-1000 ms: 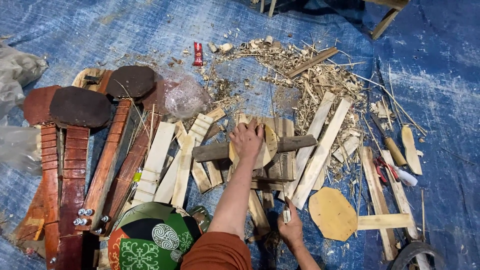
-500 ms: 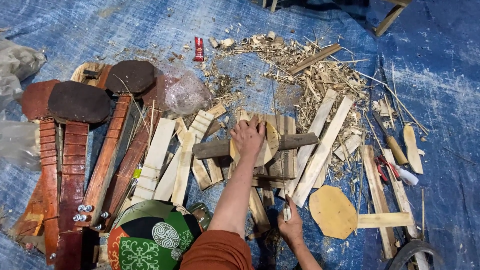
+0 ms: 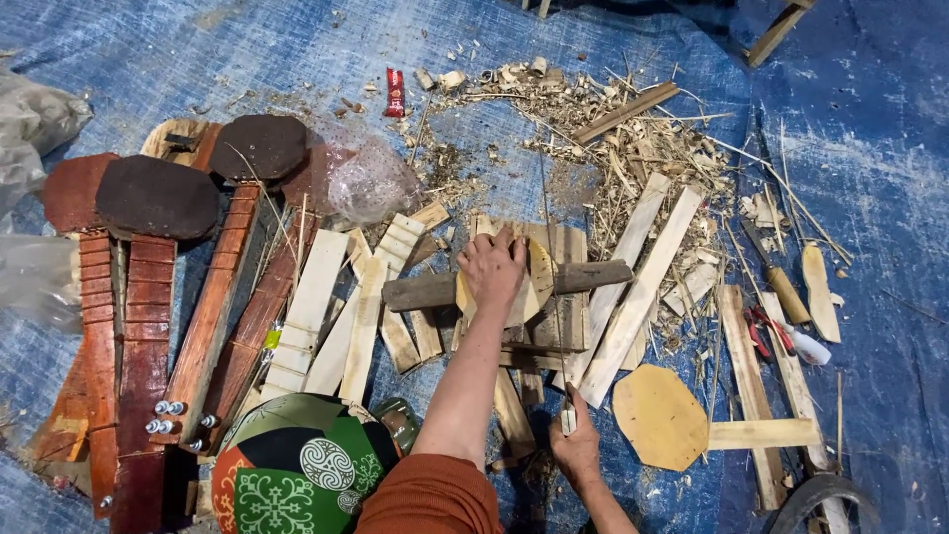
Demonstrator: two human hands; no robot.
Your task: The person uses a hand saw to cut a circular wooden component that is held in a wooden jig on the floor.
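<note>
My left hand (image 3: 491, 272) presses flat on a pale round wooden disc (image 3: 540, 280). The disc lies across a dark wooden bar (image 3: 420, 290), on top of short boards. My right hand (image 3: 578, 450) is lower down, near my body, shut on a thin tool with a pale handle (image 3: 568, 420). Its slim blade or rod runs up past the disc's right side. A pale octagonal wooden plate (image 3: 659, 415) lies just right of my right hand.
Reddish-brown long-necked instrument bodies (image 3: 148, 326) lie at the left, with pale slats (image 3: 316, 297) beside them. Shavings and sticks (image 3: 633, 138) are heaped at the back. Hand tools (image 3: 788, 294) lie at the right. A green patterned round thing (image 3: 297, 465) sits near me on the blue tarp (image 3: 870, 119).
</note>
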